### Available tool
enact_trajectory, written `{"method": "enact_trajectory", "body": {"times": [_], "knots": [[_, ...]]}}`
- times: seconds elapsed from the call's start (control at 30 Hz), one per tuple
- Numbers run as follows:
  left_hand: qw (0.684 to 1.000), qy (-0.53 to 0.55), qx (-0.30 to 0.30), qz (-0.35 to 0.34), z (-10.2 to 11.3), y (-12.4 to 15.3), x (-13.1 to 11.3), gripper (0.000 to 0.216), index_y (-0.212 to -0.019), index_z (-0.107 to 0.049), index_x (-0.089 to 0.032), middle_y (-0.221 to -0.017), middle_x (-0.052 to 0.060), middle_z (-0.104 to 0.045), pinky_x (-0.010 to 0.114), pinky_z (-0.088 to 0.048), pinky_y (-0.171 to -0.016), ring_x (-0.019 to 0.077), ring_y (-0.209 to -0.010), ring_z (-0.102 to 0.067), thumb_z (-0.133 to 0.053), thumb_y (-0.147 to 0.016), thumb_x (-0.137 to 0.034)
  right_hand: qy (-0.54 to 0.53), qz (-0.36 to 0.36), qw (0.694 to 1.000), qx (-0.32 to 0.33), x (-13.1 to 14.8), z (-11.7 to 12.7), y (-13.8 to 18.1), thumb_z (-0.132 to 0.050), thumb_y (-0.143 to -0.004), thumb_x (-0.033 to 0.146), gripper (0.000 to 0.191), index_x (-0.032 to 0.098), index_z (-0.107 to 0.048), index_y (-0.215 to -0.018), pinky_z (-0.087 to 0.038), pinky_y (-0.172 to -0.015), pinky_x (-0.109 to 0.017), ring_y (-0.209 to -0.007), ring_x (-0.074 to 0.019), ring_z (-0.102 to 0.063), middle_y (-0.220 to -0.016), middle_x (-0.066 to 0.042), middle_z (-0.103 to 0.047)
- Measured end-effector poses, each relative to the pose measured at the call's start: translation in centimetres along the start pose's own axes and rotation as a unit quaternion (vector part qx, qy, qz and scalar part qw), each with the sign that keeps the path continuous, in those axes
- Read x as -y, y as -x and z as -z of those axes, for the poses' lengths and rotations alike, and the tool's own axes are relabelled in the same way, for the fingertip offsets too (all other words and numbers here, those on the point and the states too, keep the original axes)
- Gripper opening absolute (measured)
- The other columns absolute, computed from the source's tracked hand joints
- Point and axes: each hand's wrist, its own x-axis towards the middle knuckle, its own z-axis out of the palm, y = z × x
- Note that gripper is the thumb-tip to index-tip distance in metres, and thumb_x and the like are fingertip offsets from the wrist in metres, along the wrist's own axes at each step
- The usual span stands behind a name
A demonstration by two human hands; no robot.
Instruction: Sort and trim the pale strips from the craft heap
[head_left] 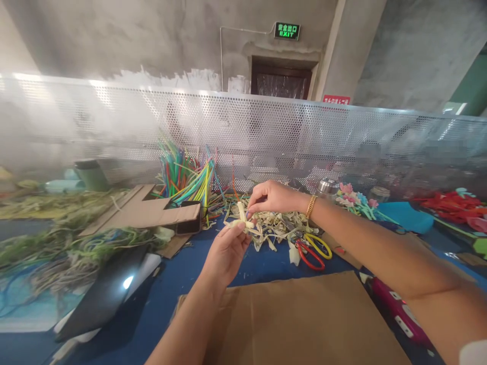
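My left hand (227,249) pinches a small pale-yellow piece (240,218) between thumb and fingers. The piece looks like dried husk, with one short arm standing upright and others reaching sideways. Just above and to its right is my right hand (272,196), its fingertips closed together against the piece's side. What those fingertips hold, if anything, is too small to make out. Behind both hands lies a heap of dry husk scraps (272,228). Scissors with red and yellow handles (314,251) lie right of my left hand.
Brown cardboard (300,319) covers the near table. At right lies a magenta glue-gun-like tool (399,309). A dark phone-like device (102,294) and green fibres (99,248) are at left. Colourful pipe cleaners (186,175) stand before a perforated metal screen (236,126).
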Motion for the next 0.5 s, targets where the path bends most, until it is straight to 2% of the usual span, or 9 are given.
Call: {"method": "enact_trajectory", "body": {"times": [0.13, 0.33, 0.5], "knots": [[0.998, 0.035, -0.061, -0.009, 0.1, -0.3, 0.1, 0.016, -0.078, -0.065, -0.015, -0.08, 0.001, -0.069, 0.02, -0.051, -0.066, 0.0089, -0.068, -0.062, -0.076, -0.067, -0.016, 0.014, 0.023, 1.0, -0.014, 0.6, 0.0, 0.4, -0.068, -0.079, 0.031, 0.014, 0.018, -0.072, -0.079, -0.038, -0.064, -0.025, -0.071, -0.0116, -0.053, -0.078, -0.001, -0.062], [0.994, -0.002, -0.107, -0.004, 0.6, -0.7, 0.2, 0.024, -0.08, -0.064, -0.015, -0.072, -0.001, -0.066, 0.02, -0.05, -0.061, 0.0077, -0.06, -0.06, -0.08, -0.063, -0.02, 0.114, 0.034, 0.992, -0.033, 1.3, 0.1, 1.4, -0.063, -0.081, 0.022, 0.006, 0.017, -0.065, -0.077, -0.034, -0.067, -0.027, -0.071, -0.012, -0.049, -0.08, -0.002, -0.058], [0.986, -0.071, -0.147, -0.02, 1.0, -0.9, 0.3, 0.028, -0.075, -0.064, -0.014, -0.066, -0.002, -0.062, 0.019, -0.045, -0.057, 0.0077, -0.057, -0.056, -0.082, -0.057, -0.025, 0.202, 0.073, 0.977, 0.012, 2.8, -0.2, 1.5, -0.054, -0.087, 0.016, 0.012, 0.018, -0.063, -0.079, -0.032, -0.069, -0.029, -0.079, -0.0147, -0.048, -0.088, -0.004, -0.057]]}}
